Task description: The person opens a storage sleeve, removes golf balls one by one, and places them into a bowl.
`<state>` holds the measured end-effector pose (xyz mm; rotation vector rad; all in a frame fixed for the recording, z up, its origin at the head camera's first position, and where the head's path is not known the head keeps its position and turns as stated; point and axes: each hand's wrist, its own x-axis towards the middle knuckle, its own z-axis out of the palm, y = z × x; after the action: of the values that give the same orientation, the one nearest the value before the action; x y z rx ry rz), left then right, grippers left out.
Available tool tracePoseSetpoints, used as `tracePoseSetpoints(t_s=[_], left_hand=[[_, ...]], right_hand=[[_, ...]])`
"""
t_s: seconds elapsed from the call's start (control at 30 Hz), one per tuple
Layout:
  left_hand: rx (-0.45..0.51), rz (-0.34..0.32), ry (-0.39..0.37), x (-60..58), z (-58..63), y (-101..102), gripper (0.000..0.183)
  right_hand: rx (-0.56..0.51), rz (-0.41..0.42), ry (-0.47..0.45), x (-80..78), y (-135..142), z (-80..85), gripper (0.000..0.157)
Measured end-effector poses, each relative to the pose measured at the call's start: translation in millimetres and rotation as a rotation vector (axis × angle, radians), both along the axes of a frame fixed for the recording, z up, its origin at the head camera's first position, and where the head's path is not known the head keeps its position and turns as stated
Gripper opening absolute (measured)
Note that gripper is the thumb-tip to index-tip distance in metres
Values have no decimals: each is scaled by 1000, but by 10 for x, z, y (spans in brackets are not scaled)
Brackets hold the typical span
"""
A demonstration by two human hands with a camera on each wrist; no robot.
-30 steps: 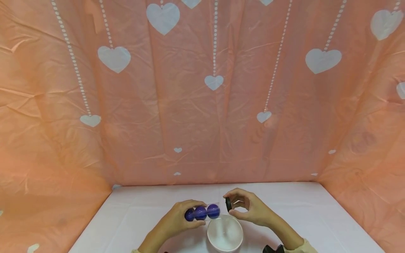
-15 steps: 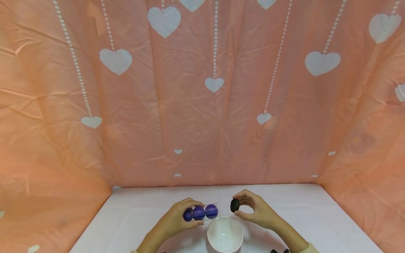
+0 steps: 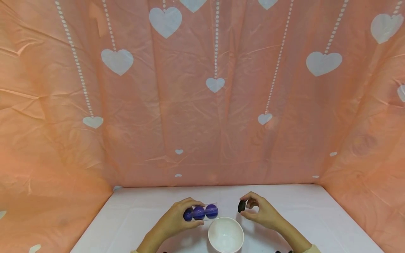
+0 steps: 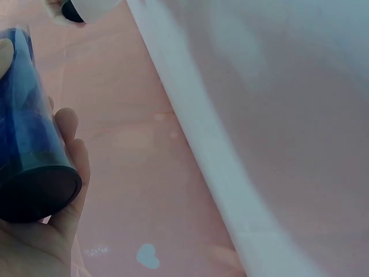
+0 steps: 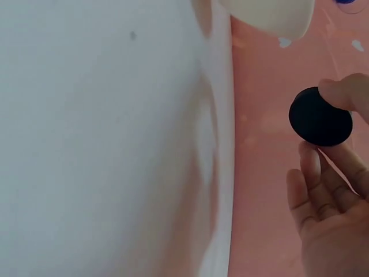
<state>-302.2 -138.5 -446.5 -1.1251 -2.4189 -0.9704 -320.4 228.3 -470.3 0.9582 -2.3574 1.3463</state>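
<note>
three sides of peach-coloured cloth [image 3: 190, 133] fill most of the view, printed with white hearts [image 3: 117, 62], some of them at the ends of dotted strings. below the cloth spreads a white table [image 3: 139, 200]. over it reach a person's two bare forearms, with a pale sleeve [image 3: 312, 249] at the right one.

the left hand [image 3: 177, 216] has its fingers and thumb curled around a clear tube, grasping it firmly. the right hand [image 3: 261, 212] is off to the other side, pinching a black cap between thumb and fingertip; the right wrist view shows its other fingers loosely bent beside the cap, well apart from the tube.

between the hands, closer to the person, stands an upright white bowl [image 3: 226, 233]. the clear tube [image 4: 34, 121] is held on its side near the bowl's far left rim, its see-through end pointing towards the right hand; whether tube and rim touch, one cannot tell. the left wrist view shows a black base [image 4: 40, 195] on the tube's other end. inside the tube, three purple balls [image 3: 199, 213] sit in a row. smallest is the round black cap [image 3: 242, 206], held clear of the bowl on its right.
</note>
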Motion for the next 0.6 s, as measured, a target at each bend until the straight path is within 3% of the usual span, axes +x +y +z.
tracePoseSetpoints(t_s=[0.27, 0.6], left_hand=[[-10, -27, -15, 0, 9, 2, 45], [-7, -48, -2, 5, 0, 1, 46]], right_hand=[[40, -61, -60, -34, 73, -76, 41], [95, -53, -189, -58, 151, -86, 40]])
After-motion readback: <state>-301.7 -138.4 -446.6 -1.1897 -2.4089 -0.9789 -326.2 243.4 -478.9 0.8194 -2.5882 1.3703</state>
